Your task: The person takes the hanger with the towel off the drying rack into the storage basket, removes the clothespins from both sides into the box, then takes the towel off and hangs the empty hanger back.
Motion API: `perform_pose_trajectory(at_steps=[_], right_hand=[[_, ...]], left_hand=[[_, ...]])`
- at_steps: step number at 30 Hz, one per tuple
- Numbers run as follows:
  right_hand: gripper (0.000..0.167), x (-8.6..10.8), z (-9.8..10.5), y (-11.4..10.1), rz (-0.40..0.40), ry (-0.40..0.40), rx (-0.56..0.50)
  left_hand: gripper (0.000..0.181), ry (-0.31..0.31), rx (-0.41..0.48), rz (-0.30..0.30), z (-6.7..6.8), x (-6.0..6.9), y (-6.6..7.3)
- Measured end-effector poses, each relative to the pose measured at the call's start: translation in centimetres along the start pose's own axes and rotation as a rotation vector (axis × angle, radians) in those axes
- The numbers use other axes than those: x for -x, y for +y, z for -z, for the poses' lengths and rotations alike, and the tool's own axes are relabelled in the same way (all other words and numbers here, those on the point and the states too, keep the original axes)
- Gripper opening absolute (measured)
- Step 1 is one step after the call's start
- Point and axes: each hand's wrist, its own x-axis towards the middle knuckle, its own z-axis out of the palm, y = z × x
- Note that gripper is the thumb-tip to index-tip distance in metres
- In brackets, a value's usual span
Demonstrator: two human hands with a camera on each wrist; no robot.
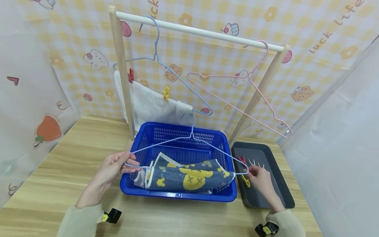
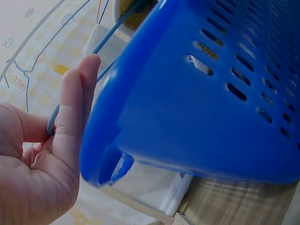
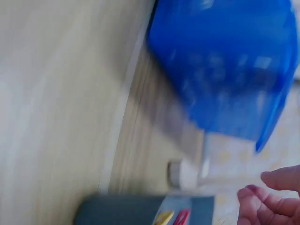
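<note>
Left: your left hand (image 1: 116, 164) pinches one end of the pale-blue hanger (image 1: 192, 135) | Centre: patterned cloth (image 1: 174, 179) drapes over its lower bar, above the basket (image 1: 204, 197) near the back edge of the desk (image 1: 165, 219); keep it level, or the cloth may slide | Right: your right hand (image 1: 262, 179) pinches the other end, above the tray (image 1: 279, 182) by the back-right corner

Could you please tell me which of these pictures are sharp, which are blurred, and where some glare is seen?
Head view: mostly sharp, with a small glint on the front rim of the blue basket; left wrist view: fairly clear, a soft sheen along the basket's rim; right wrist view: plainly blurred, the basket's holes smeared, the dark tray soft-edged.
</note>
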Motion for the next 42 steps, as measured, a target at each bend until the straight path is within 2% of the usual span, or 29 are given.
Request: perform_pose_trajectory(at_steps=[2,5,10,15,19,23,27,34,38,42], right_hand=[[0.009,0.8,0.1,-1.1,0.031,0.037,-0.064],[0.012,1.6,0.1,-2.5,0.027,0.052,-0.145],[0.014,2.2,0.0,-4.3,-0.035,0.007,-0.273],[0.019,2.3,-0.4,-5.6,-0.024,-0.014,-0.380],[0.014,2.0,-0.8,-6.5,-0.020,0.007,-0.415],[0.007,1.6,-1.4,-7.1,-0.003,0.032,-0.407],[0.010,1.7,-2.1,-6.9,0.101,0.041,-0.354],[0.017,2.2,-2.4,-6.7,0.381,0.029,-0.255],[0.021,2.4,-2.2,-6.6,0.482,-0.032,-0.218],[0.020,2.5,-1.9,-6.7,0.520,-0.138,-0.190]], left_hand=[[0.029,0.006,0.006,-0.014,-0.1,0.0,0.2],[0.030,0.032,0.003,-0.025,-0.3,0.0,0.4],[0.029,0.087,-0.017,-0.024,-1.0,-0.1,0.7],[0.028,0.100,-0.008,-0.046,-1.6,-0.3,0.8],[0.029,0.123,0.008,-0.042,-2.1,-0.6,0.9],[0.030,0.165,0.019,-0.022,-2.6,-0.8,1.0],[0.032,0.223,0.038,0.006,-2.9,-0.9,1.2],[0.036,0.303,0.131,0.011,-3.0,-0.9,2.0],[0.037,0.327,0.176,0.008,-2.9,-1.0,2.4],[0.035,0.334,0.190,0.008,-2.7,-1.0,2.7]])
